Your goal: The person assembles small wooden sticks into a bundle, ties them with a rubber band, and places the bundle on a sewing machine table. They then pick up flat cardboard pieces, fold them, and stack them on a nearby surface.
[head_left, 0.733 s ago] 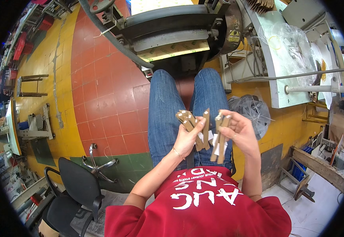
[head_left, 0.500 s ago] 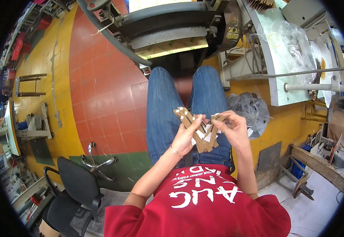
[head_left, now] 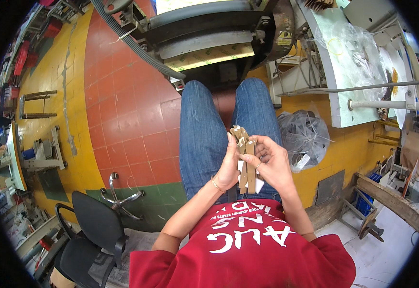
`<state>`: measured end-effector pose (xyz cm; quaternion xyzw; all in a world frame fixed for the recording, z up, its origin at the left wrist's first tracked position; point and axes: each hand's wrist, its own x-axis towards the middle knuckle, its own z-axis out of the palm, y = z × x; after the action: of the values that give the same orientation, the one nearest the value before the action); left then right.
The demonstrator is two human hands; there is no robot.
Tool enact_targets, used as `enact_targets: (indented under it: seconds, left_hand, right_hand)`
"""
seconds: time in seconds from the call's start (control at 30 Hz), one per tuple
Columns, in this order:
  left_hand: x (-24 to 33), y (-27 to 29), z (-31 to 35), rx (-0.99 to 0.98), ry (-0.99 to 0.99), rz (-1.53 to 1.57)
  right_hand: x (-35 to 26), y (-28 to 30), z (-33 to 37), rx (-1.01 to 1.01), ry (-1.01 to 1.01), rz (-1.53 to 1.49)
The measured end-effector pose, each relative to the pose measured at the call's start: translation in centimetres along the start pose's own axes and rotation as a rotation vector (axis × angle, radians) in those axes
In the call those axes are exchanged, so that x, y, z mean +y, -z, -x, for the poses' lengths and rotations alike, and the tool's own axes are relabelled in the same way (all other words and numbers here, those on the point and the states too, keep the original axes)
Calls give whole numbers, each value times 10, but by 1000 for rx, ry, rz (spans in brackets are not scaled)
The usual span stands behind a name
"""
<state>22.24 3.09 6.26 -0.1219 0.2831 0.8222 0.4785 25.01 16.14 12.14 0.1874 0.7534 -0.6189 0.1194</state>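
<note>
Above my lap, between my two hands, is a bundle of narrow brown strips (head_left: 251,178) with white patches, perhaps cardboard or leather. My left hand (head_left: 227,169) is closed along the bundle's left side, its thumb pointing up the strips. On the other side my right hand (head_left: 271,161) pinches strips near the upper part, thumb across them and fingers curled. The strips stand close together, their lower ends fanning slightly over my jeans (head_left: 202,139). My palms and fingers hide part of the bundle.
Beyond my knees stands a machine with a roller (head_left: 204,17) and a yellow sheet. A white table (head_left: 337,91) with clear plastic is at right, above a plastic bag (head_left: 308,139) on the floor. At lower left is a black office chair (head_left: 94,216).
The strips, spread apart in both hands before, are now gathered into one narrower, more upright bundle. My hands have come closer together, the right one moving left.
</note>
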Motion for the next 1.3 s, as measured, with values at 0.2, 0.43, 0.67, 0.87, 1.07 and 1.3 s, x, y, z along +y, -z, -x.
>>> enact_targets:
  seconds: [0.2, 0.43, 0.67, 0.87, 1.07, 1.3]
  left_hand:
    - [-10, 6, 3, 80, 11, -52]
    - [-1, 17, 0, -102, 86, 178]
    - [0, 13, 1, -124, 62, 159]
    - [-5, 3, 5, -7, 7, 9]
    - [0, 13, 3, -57, 32, 100]
    - [0, 4, 7, 9, 90, -120]
  right_hand:
    - [8, -8, 11, 94, 128, 237]
    - [19, 17, 21, -111, 222, -159]
    - [13, 33, 25, -146, -155, -509]
    - [18, 5, 23, 94, 58, 144]
    - [22, 11, 27, 127, 190, 125]
    - [13, 18, 16, 0, -44, -177]
